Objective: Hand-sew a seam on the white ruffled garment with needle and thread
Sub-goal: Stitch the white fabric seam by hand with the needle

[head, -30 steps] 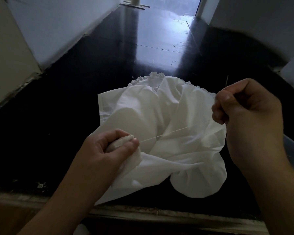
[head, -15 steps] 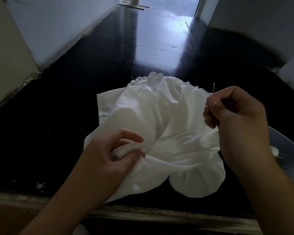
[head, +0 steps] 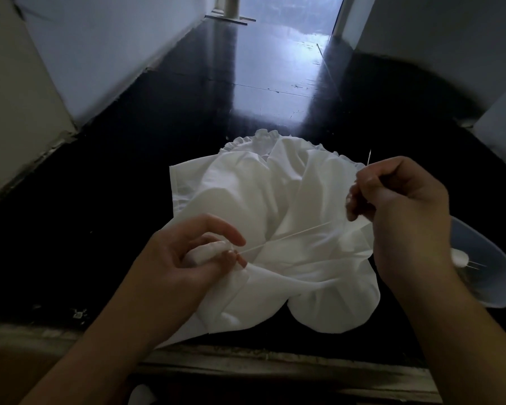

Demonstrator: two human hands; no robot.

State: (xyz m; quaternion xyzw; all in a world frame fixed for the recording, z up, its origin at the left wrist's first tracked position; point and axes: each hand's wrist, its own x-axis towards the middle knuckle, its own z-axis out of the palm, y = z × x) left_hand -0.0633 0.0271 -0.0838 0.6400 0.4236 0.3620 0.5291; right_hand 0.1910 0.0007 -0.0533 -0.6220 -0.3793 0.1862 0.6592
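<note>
The white ruffled garment lies crumpled on a glossy black floor, its frilled edge at the far side. My left hand grips a bunched fold of the cloth at the garment's near left. A white thread runs taut from that fold up and to the right toward my right hand. My right hand pinches a thin needle, whose tip sticks up above the fingers, over the garment's right edge.
A pale plastic container with a white spool and some pins sits at the right, partly behind my right forearm. White walls flank the dark floor. A worn ledge runs across the near edge.
My right hand moved left and down with the needle, then held near the garment's right edge. My left hand reset its fingers on the fold, and the thread is taut again.
</note>
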